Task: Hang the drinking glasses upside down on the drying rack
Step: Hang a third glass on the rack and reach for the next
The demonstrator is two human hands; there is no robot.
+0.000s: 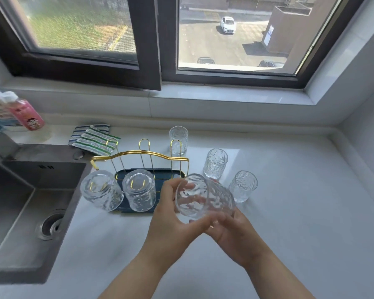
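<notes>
Both hands, left hand (pixel 173 214) and right hand (pixel 229 229), are clamped on a tilted glass (pixel 203 197). Two glasses (pixel 138 193) are hung inverted on the rack (pixel 138 156)

A: what's actually sitting on that counter (pixel 289 223)?

B: white one under the window. Gold wire rack (pixel 139 160) on its dark tray (pixel 121 175) near the sink (pixel 20 201). Striped cloths (pixel 93 139) behind the rack.

A: loose glasses?

B: three upright: back glass (pixel 178 140) just behind the rack, middle glass (pixel 215 162) and front glass (pixel 243 188) to its right, apart from each other. Pink bottle (pixel 25 114) far left.
</notes>
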